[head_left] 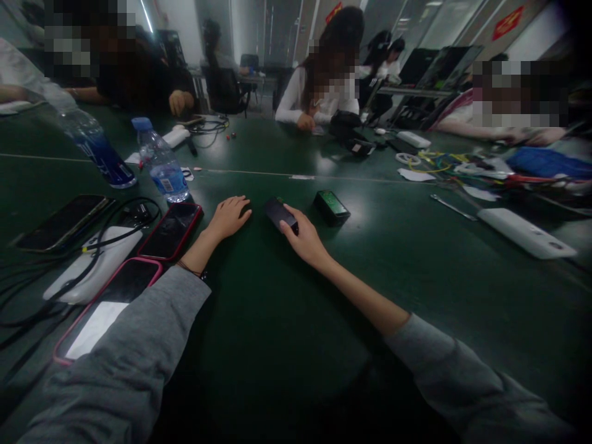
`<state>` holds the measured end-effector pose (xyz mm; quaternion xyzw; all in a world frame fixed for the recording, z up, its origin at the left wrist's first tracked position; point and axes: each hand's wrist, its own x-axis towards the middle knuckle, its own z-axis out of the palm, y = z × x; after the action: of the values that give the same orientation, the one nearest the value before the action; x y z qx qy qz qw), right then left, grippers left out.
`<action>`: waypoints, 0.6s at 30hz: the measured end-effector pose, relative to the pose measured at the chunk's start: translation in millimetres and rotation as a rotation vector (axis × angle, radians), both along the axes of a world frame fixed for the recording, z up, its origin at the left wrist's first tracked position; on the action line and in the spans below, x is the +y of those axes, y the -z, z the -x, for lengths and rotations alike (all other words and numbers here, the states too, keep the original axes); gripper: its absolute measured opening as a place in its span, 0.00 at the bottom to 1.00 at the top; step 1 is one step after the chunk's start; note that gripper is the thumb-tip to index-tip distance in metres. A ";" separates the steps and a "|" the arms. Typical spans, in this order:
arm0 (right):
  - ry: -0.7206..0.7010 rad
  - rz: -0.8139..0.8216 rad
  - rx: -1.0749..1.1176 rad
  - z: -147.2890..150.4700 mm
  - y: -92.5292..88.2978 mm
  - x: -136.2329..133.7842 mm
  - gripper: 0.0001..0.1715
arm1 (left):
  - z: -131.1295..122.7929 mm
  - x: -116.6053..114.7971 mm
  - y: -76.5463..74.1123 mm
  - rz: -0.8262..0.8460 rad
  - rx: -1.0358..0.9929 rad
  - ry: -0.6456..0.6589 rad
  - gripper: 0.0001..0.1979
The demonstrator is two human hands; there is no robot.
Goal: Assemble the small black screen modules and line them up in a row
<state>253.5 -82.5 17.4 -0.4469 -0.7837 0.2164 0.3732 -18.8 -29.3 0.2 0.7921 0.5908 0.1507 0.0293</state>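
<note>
Lying on the table [287, 345], far left of the black box [276, 210], are two water bottles [163, 165] and three phones [170, 231]. Just left rests the left hand [229, 217], palm down, grip unclear. The right hand [305, 242] pinches the box. One green-topped box [332, 205] sits just right.

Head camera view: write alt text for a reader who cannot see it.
The person's right hand grips a small black device on a dark green table, with the left hand resting palm down beside it. A green-topped black box, a red-cased phone, a pink-cased phone and a water bottle are nearby; other people sit opposite.
</note>
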 end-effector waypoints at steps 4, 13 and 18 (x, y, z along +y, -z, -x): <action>0.019 0.028 0.014 4.1 3.7 5.7 0.32 | 0.1 -0.2 1.0 -0.017 0.000 -0.001 0.25; 0.109 0.070 0.076 -2.9 8.7 11.9 0.37 | -0.6 -1.1 0.1 -0.011 -0.003 -0.003 0.25; 0.078 -0.050 0.028 -0.7 3.2 5.2 0.34 | 0.7 0.6 1.3 -0.001 -0.008 0.004 0.26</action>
<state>254.2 -77.3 14.2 -0.4645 -0.7655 0.1884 0.4033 -19.5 -28.8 -1.2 0.7926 0.5891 0.1542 0.0314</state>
